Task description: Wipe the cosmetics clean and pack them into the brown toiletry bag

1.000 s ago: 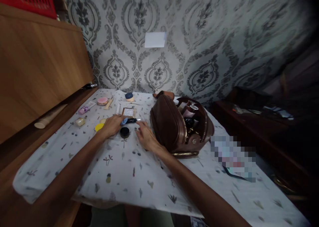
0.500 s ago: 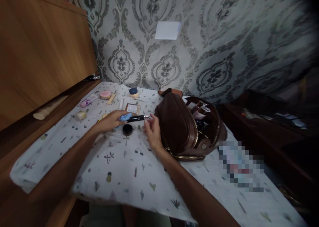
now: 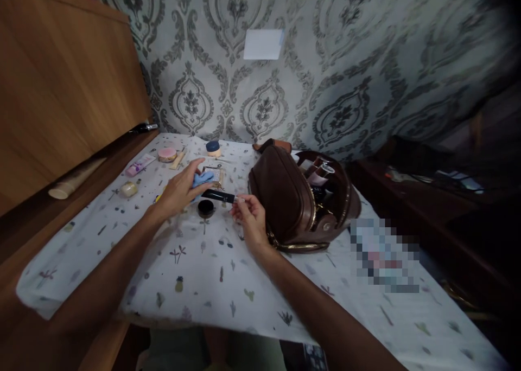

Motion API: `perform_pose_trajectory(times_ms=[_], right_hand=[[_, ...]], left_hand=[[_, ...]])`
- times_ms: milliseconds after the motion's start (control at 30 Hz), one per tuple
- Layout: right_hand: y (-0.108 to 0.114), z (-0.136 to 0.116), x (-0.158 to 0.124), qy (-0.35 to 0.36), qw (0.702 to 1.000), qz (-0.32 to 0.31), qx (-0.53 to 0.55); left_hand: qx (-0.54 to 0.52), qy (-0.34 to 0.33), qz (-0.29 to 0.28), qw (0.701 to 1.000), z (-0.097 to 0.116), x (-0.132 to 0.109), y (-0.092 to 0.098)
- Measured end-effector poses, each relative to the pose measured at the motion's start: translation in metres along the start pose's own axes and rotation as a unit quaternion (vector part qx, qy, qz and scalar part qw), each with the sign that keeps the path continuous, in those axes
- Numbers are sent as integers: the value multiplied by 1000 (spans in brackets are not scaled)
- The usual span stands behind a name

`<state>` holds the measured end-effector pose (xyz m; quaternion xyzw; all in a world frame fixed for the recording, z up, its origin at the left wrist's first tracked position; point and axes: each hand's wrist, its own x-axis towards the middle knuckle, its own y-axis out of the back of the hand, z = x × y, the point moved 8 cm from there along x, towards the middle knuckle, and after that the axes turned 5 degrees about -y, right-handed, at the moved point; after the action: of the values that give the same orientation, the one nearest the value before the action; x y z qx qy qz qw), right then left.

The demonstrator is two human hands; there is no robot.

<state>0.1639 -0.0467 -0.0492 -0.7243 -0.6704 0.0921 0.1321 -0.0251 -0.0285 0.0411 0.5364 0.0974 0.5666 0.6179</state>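
A slim black cosmetic tube (image 3: 220, 196) with a silvery end lies level above the cloth-covered table. My right hand (image 3: 251, 216) pinches its silvery end, fingers closed. My left hand (image 3: 179, 189) keeps a crumpled blue cloth (image 3: 203, 179) between thumb and fingers, which are parted around it; the tube's other end is just below the thumb. Under the tube stands a small round black jar (image 3: 205, 208). Behind the cloth is a glittery square compact (image 3: 215, 177). Close to my right hand sits an open brown leather bag (image 3: 280, 197) with cosmetics inside.
Toward the back left are a pink round compact (image 3: 167, 154), a pink-and-white tube (image 3: 140, 165), a small yellowish jar (image 3: 129, 189) and a blue-lidded jar (image 3: 213, 148). A wooden cabinet (image 3: 69, 62) borders the left. A blurred-out item (image 3: 385, 257) lies right of the bag.
My left hand has loosened its grip, its fingers spreading upward with the blue cloth off the tube. My right hand now has the tube's silvery end pinched. The view has shifted slightly.
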Motion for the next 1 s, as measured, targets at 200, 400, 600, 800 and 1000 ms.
perform_pose_trajectory(times_ms=[200,400,600,800,1000], right_hand=[[-9,-7,-12,36,999,-30,-12],[-13,-16,-19,40,998,-46,-12],[-10,-24,-19,58,998,-28,-22],[-4,-23,-15,52,998,-19,0],[-2,-26,-13,85,996,-19,-32]], left_hand=[[208,-170,32,963,77,-18,-40],[263,-227,55,936,82,-21,-44],[256,-152,72,952,44,-11,-17],[196,-1,64,979,2,-7,-9],[130,33,71,988,-15,-5,-7]])
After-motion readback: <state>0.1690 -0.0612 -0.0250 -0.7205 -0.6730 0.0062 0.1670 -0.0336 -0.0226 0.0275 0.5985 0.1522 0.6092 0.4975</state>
